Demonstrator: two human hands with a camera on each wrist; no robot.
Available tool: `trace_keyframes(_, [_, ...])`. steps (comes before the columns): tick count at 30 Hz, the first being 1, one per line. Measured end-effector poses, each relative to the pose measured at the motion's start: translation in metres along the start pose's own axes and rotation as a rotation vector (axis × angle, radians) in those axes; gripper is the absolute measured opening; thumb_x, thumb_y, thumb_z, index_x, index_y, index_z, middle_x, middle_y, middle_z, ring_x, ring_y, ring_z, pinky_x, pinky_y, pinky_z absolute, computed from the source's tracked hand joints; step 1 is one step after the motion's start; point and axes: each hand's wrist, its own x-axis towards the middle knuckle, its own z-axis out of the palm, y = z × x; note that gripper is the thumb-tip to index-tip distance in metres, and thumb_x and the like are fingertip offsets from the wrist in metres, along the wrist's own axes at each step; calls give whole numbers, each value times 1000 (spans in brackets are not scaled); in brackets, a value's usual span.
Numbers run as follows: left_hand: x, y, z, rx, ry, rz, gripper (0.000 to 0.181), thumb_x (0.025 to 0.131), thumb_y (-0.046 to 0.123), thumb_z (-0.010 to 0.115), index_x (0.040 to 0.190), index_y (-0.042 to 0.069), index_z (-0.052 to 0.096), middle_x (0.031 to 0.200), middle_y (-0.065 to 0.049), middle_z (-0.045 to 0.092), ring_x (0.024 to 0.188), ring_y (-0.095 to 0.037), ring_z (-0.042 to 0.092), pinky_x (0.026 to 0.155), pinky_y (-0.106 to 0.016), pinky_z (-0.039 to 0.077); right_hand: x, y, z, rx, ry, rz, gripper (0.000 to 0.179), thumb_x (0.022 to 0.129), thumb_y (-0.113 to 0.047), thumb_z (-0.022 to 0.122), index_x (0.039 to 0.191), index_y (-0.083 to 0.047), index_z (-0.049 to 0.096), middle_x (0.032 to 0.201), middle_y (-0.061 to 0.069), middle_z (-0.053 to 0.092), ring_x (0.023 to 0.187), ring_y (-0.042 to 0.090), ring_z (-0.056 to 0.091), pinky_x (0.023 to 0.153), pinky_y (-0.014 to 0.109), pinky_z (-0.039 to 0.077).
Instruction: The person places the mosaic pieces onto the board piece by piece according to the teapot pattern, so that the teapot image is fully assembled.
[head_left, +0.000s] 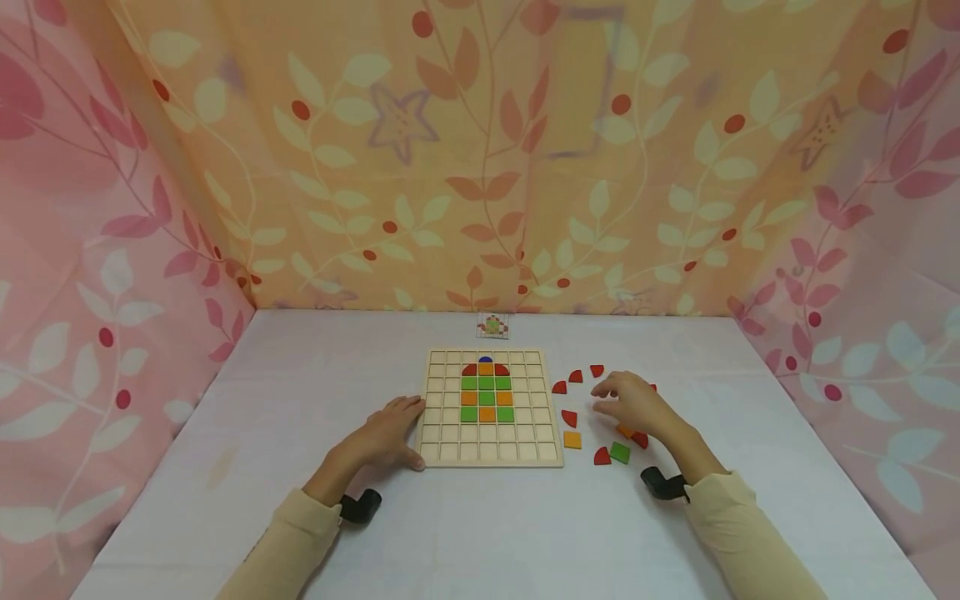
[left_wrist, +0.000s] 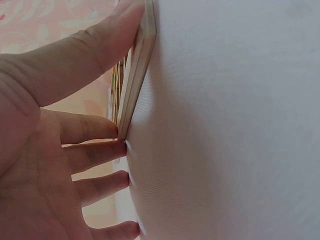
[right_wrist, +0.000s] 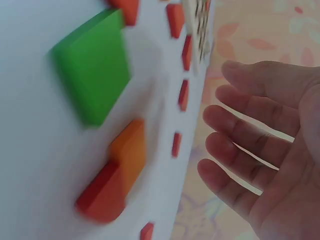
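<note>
Apparently mid-pattern | grid board (head_left: 527, 433) part-filled on table (head_left: 480, 533), left hand (head_left: 382, 433) spread against its left edge | right hand (head_left: 636, 405) empty, fingers loosely bent near loose red tiles (head_left: 569, 419), height unclear to me from here | next calls, I'd judge, for a light pinch

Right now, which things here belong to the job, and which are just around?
Seem part of the job: board, touched by the left hand; placed tiles; loose tiles, near the right hand; card, probably the pattern.

Just around: curtain; white cloth; black wrist pieces.
</note>
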Motion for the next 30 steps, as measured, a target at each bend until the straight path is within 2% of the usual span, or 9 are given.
trace_keyframes(6, [0, -1, 0, 2, 6, 9, 98, 70, 29, 87, 148, 0, 36, 156, -19, 33, 147, -39, 24, 114, -62, 26, -10, 19, 4, 46, -52, 58, 22, 86, -12, 66, 105, -4, 74, 103, 9, 68, 94, 24, 56, 78, 39, 54])
trace_keyframes(13, [2, -2, 1, 1, 11, 7, 99, 69, 29, 88, 148, 0, 36, 156, -18, 34, 147, -39, 24, 113, -63, 26, -19, 34, 8, 36, -83, 18, 19, 81, -6, 71, 99, -5, 76, 100, 5, 66, 88, 18, 56, 74, 30, 54])
trace_keyframes(18, [1, -2, 0, 2, 12, 5, 99, 70, 29, 88, 149, 1, 35, 156, -18, 33, 147, -39, 24, 115, -61, 25, -23, 36, 5, 16, -71, 21, 21, 81, -5, 72, 101, -4, 75, 99, 5, 65, 88, 19, 57, 78, 34, 54])
trace_keyframes(23, [1, 0, 0, 6, 11, 2, 99, 69, 28, 88, 149, 1, 36, 156, -18, 34, 147, -39, 24, 115, -61, 26, -27, 36, 1, -10, -30, 49, 20, 83, -13, 74, 101, -3, 74, 94, 5, 66, 83, 18, 55, 74, 32, 52])
trace_keyframes(30, [0, 0, -1, 1, 5, 6, 98, 70, 28, 88, 148, 0, 36, 156, -19, 34, 147, -40, 25, 114, -62, 26, -27, 39, 0, -10, -74, 72, 27, 79, -13, 77, 104, -2, 74, 96, 7, 66, 86, 19, 55, 76, 35, 53])
